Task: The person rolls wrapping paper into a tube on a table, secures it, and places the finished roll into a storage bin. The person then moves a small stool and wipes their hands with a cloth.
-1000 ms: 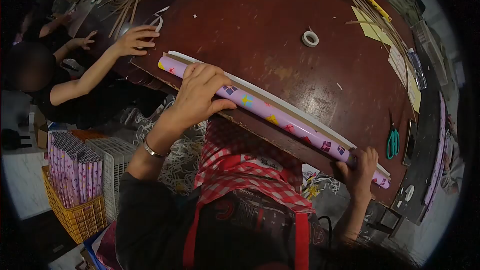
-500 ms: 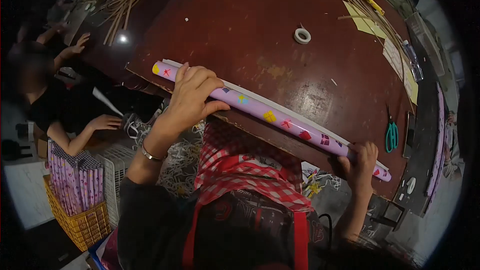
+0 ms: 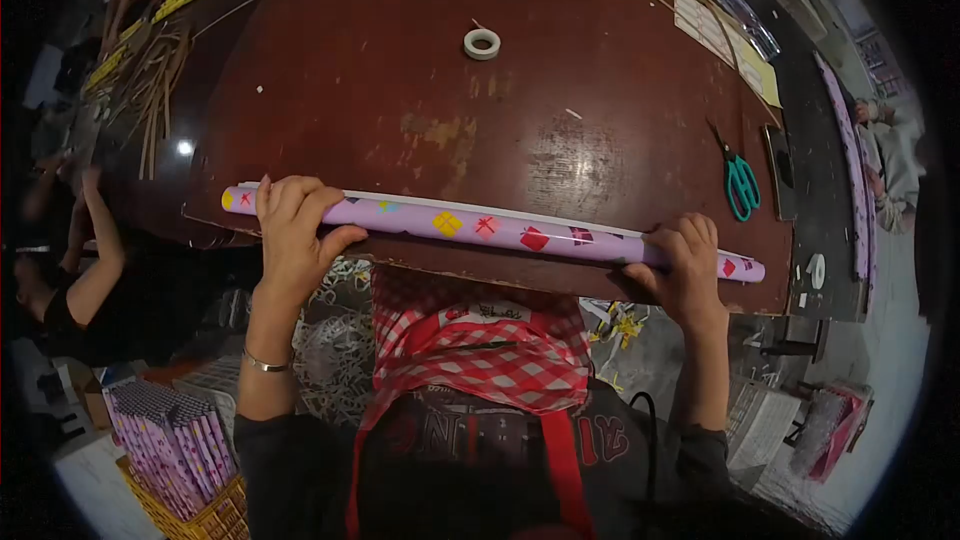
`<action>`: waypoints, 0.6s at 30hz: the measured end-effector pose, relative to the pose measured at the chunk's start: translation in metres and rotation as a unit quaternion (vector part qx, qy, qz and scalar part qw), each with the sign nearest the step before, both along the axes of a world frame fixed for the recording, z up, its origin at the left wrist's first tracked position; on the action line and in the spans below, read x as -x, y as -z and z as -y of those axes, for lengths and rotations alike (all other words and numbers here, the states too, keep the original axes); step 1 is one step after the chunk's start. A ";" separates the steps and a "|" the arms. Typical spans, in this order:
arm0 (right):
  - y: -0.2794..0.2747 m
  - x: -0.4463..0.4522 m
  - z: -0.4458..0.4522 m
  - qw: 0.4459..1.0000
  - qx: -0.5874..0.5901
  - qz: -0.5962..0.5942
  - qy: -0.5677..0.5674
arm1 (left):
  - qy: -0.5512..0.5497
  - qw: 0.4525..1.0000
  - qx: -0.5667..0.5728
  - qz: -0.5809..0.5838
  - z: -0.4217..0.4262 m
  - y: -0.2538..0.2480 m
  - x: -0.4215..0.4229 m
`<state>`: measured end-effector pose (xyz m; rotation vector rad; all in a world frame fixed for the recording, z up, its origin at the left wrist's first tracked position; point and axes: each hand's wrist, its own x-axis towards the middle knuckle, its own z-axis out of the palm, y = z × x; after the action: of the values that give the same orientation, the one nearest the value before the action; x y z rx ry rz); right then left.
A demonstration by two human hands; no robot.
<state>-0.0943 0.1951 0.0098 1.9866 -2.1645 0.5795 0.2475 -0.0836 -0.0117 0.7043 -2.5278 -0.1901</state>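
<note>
The purple roll (image 3: pixel 512 232) lay along the near edge of the table (image 3: pixel 340 70), its long axis running left to right. The left hand (image 3: pixel 293 227) and right hand (image 3: pixel 683 265), half-curled, held it near opposite ends.

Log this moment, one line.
left hand: grips purple roll | right hand: grips same roll | roll: along near edge of table | white tape, scissors: on table

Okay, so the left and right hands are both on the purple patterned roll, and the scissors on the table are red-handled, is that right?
Not quite: the head view shows teal-handled scissors on the table. The left hand and right hand are both on the purple patterned roll.
</note>
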 end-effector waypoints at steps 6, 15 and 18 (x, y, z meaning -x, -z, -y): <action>-0.001 -0.001 -0.002 1.000 0.005 0.018 0.004 | -0.023 0.999 0.025 0.031 -0.002 -0.001 -0.001; 0.008 -0.001 -0.008 0.999 0.030 0.038 0.019 | 0.002 0.999 0.036 0.015 0.011 0.027 -0.025; 0.011 0.001 -0.008 0.999 0.030 0.041 0.003 | -0.010 0.998 0.043 0.044 0.009 0.021 -0.025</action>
<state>-0.0950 0.2033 -0.0010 1.9591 -2.1713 0.7273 0.2722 -0.0922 -0.0331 0.7185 -2.5943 -0.0441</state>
